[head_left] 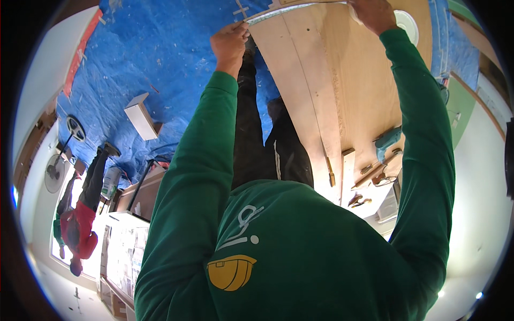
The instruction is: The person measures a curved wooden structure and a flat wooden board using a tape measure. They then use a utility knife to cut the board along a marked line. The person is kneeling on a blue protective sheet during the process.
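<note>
At the top of the view a long, thin pale strip (289,12) runs from one hand to the other, along the edge of a large plywood board (369,69). My left hand (229,47) is closed on the strip's left end, at the board's corner. My right hand (377,15) has curled fingers where the strip's other end meets it; the upper edge of the picture cuts part of this hand off. A white round object (407,27) with a pale green middle lies beside my right wrist. Whether the strip is a measuring tape, I cannot tell.
Blue sheeting (160,53) covers the floor, with a white-faced wooden block (143,117) on it. A teal power tool (387,142) and several hand tools lie by the board's near part. A person in red (79,227) stands at left, near a fan (55,172).
</note>
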Motion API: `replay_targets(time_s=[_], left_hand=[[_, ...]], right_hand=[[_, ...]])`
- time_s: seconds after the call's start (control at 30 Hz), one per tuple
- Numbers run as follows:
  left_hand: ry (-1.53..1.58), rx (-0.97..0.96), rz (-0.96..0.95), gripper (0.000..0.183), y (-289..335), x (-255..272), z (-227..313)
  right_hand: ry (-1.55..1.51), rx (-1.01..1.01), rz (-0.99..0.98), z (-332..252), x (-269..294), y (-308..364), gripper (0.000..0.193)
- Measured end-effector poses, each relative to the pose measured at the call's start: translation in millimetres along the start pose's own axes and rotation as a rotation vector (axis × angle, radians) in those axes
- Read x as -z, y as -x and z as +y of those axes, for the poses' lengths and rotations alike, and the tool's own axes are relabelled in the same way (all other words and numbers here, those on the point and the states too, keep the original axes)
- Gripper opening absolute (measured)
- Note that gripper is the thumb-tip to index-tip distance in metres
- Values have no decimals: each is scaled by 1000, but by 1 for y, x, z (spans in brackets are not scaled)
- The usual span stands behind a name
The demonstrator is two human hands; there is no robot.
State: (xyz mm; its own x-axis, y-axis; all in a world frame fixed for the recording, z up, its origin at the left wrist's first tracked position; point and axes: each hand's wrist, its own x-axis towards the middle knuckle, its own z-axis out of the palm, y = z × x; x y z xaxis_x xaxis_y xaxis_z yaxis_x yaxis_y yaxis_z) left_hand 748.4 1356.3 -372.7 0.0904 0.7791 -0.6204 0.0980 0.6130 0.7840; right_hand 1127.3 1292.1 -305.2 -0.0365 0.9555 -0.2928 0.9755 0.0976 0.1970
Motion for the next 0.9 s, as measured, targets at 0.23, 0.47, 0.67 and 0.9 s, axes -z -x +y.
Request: replay_targets(time_s=[0.23,0.47,0.67,0.9], left_hand=[[-11,8,39,23,5,-5,5],[-43,-32,61,22,0,-8,-2],[-90,-40,90,22,-1,-10,-4],[-199,-76,90,23,-4,-6,-7]], right_hand=[[32,-26,-60,-2,6,10,20],[27,-70,-18,-6,-3,8,20],[-52,-141,37,-4,-17,7,21],[-34,-172,-30,-14,-3,1,20]])
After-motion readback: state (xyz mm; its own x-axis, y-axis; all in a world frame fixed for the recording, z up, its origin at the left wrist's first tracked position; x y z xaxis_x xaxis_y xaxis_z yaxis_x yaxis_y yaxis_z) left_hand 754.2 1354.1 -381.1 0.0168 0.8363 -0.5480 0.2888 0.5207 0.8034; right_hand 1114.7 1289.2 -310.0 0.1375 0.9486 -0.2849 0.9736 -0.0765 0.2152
